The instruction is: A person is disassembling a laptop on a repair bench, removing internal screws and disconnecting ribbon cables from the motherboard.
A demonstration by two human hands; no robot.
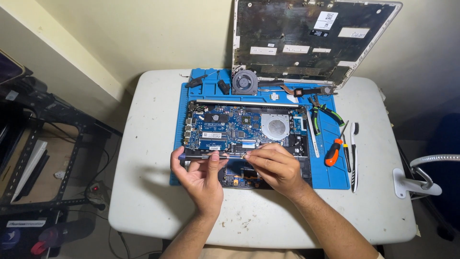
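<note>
Over blue mat [335,168]: both hands on thin rod [215,156].

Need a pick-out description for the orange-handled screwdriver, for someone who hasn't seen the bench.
Start at the blue rubber work mat on the white table, then go to its right edge, beside the opened laptop base with the blue circuit board. The orange-handled screwdriver lies there tilted, below the green-handled pliers and left of the long white-handled brush; it alone is orange.

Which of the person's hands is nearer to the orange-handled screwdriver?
Right. The right hand is just beside the orange-handled screwdriver, toward the mat's middle; the left hand lies farther away, beyond the right hand.
</note>
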